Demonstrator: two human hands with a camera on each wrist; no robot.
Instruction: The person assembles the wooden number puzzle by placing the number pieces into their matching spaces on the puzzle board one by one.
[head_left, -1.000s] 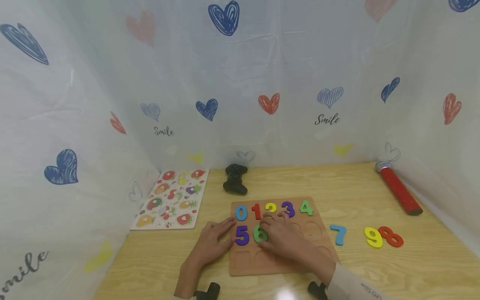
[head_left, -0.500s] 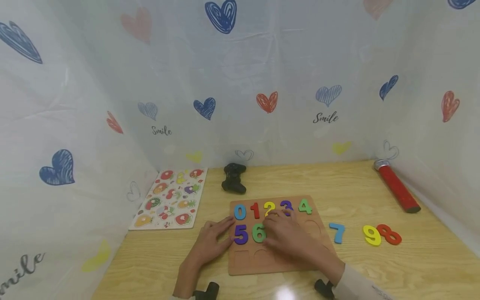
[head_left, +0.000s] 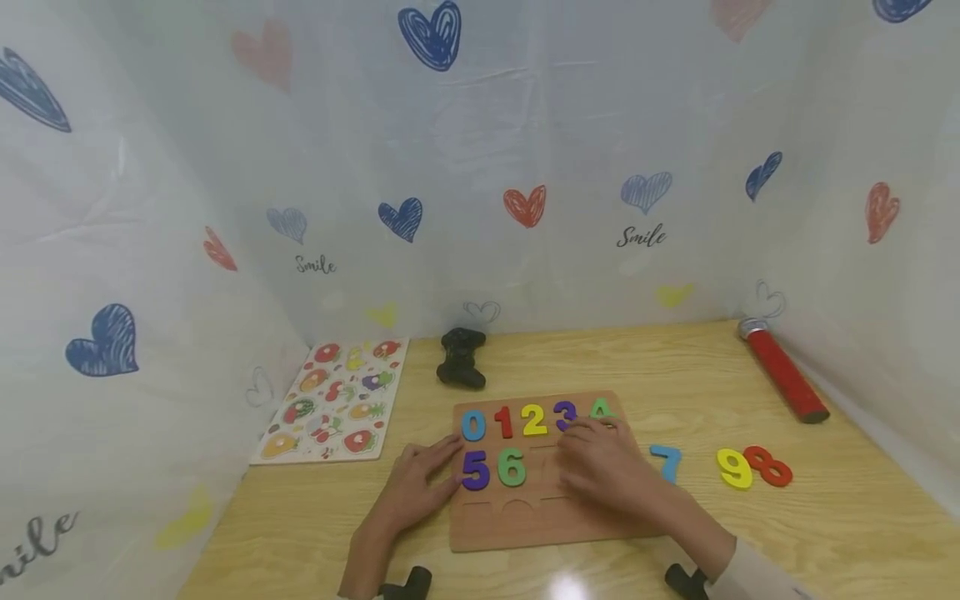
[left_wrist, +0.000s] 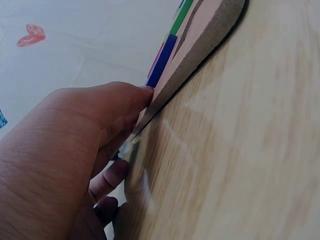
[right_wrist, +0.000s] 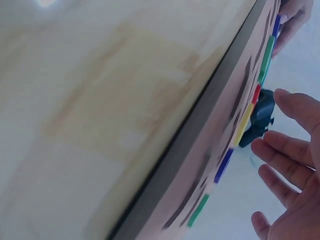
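My left hand (head_left: 416,487) rests at the left edge of a wooden number puzzle board (head_left: 495,532), thumb beside the purple 5 (head_left: 469,462) and index finger near the blue 0 (head_left: 465,427). In the left wrist view, the thumb (left_wrist: 125,95) touches the board's edge. My right hand (head_left: 607,467) is over the right half of the board, partly hiding the green 4 (head_left: 598,408) and purple 3 (head_left: 570,412). Its fingers (right_wrist: 290,147) are spread and hold nothing in the right wrist view. The green 6 (head_left: 503,468) sits in the second row, with a bare recess beside it.
Right of the board lie a blue 7 (head_left: 666,452), a yellow 9 (head_left: 742,473) and a red 8 (head_left: 771,468). A black game controller (head_left: 461,358) is behind the board. A fruit puzzle board (head_left: 345,433) lies at left, a red flashlight (head_left: 786,375) at far right.
My right hand has moved right, off the green 6 and away from the yellow 2, toward the blue 7. The left hand stays at the board's edge. The head view has shifted slightly.
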